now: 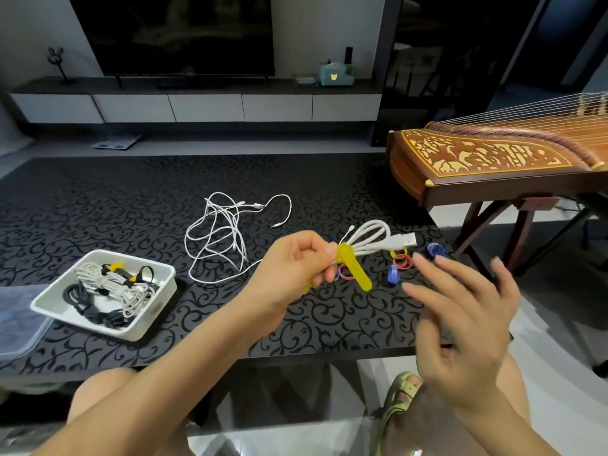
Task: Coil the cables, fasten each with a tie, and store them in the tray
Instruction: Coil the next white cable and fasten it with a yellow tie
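**One bundle half-fastened, a tangle yet to do**

My left hand is up over the middle of the black scroll-patterned table. Its fingers are curled and pinch a white cable folded into short loops, with the silver USB plug pointing right. Around the pinched neck of the loops sits a flat yellow strap tie. Its long tail sticks out down and to the right, so I judge the wrap begun but not closed. My right hand hangs near and to the right, apart from the bundle, fingers spread wide and holding nothing. It is blurred, so I can say no more about it.

Done, as far as I can see: the white rectangular plastic tray on the near left holds several coiled white and black cables, some banded with yellow or black ties. I can't count them for certain in that heap.

Left to do: close this yellow tie and carry the bundle left to the tray. Then there is the tangle of thin white cables, lying loose toward the far middle of the table, beyond my left hand. I can't tell how many cables are in it, though the plugs showing suggest more than one. For those, small rolled ties in red, blue and yellow lie on the table to the right, under and beyond the held bundle. My guess is that I'm past halfway, and the tangle looks like the slowest part.
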`<state>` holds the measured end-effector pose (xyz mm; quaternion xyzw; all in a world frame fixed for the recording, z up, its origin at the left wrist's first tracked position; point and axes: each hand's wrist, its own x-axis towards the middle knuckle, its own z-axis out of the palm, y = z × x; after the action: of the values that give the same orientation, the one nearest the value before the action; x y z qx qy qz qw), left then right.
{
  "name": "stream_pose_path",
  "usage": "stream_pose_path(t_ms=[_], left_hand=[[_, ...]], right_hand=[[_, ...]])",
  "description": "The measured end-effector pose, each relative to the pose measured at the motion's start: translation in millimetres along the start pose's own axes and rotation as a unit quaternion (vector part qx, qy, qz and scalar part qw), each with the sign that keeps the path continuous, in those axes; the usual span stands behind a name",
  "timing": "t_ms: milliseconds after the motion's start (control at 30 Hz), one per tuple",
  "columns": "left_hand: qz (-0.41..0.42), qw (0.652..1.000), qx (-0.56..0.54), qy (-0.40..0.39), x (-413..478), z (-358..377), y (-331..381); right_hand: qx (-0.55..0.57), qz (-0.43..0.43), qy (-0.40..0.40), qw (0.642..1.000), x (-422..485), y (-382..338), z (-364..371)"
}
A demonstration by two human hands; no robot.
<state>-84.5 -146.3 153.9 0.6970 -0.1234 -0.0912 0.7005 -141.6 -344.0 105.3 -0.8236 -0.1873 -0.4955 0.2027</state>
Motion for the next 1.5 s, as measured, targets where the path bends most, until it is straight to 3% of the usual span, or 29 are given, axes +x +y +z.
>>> stream_pose_path(t_ms=[67, 100, 133, 200, 233, 300, 367, 400, 467, 567, 600, 700, 733, 867, 967, 1100, 1233, 1300, 1400, 1500], left_hand=[[0.034, 0.999, 0.014, 0.013, 1, 2, 2], [0.056, 0.998, 0.031, 0.021, 2, 4, 2], [0.080, 0.995, 0.055, 0.031, 4, 5, 2], [0.130, 0.985, 0.108, 0.047, 5, 8, 0], [0.157, 0.976, 0.138, 0.054, 5, 9, -1], [0.214, 0.951, 0.214, 0.071, 5, 9, -2], [0.266, 0.919, 0.279, 0.082, 5, 9, -1], [0.286, 0.906, 0.299, 0.085, 5, 9, 0], [0.309, 0.891, 0.324, 0.075, 4, 10, 3], [0.287, 0.909, 0.301, 0.010, -2, 9, 8], [0.261, 0.926, 0.273, -0.024, -6, 7, 11], [0.220, 0.935, 0.246, -0.131, -18, 2, 18], [0.213, 0.931, 0.250, -0.160, -20, 1, 20], [0.177, 0.917, 0.294, -0.204, -22, -4, 22], [0.134, 0.905, 0.347, -0.207, -19, -5, 18], [0.105, 0.832, 0.517, -0.170, -13, 5, 4], [-0.005, 0.864, 0.490, -0.113, -1, 8, -13], [-0.054, 0.892, 0.435, -0.108, 8, 10, -21], [-0.116, 0.942, 0.302, -0.093, 19, 5, -26], [-0.139, 0.954, 0.235, -0.124, 30, -13, -24]], right_hand=[[0.095, 0.151, 0.005, 0.984, -4, -5, 0], [0.197, 0.267, -0.002, 0.943, 0, -9, 3], [0.327, 0.406, -0.028, 0.853, 9, -11, 8], [0.511, 0.605, -0.144, 0.593, 26, -13, 17], [0.551, 0.640, -0.206, 0.495, 32, -12, 20], [0.618, 0.643, -0.277, 0.358, 42, -11, 28], [0.675, 0.641, -0.284, 0.228, 46, -11, 32], [0.697, 0.636, -0.282, 0.172, 49, -11, 34], [0.718, 0.627, -0.271, 0.133, 53, -10, 34], [0.720, 0.615, -0.277, 0.162, 61, -6, 27], [0.705, 0.609, -0.297, 0.209, 64, -6, 23], [0.573, 0.584, -0.361, 0.448, 66, 2, 17], [0.543, 0.553, -0.396, 0.492, 68, 2, 16], [0.509, 0.440, -0.545, 0.500, 72, 8, 18], [0.464, 0.380, -0.589, 0.541, 73, 10, 21], [0.354, 0.279, -0.628, 0.635, 76, 9, 23], [0.195, 0.144, -0.651, 0.719, 78, 1, 18], [0.015, 0.047, -0.622, 0.781, 71, -9, 25], [-0.171, -0.065, -0.458, 0.870, 48, -19, 39], [-0.182, -0.071, -0.331, 0.923, 36, -14, 55]])
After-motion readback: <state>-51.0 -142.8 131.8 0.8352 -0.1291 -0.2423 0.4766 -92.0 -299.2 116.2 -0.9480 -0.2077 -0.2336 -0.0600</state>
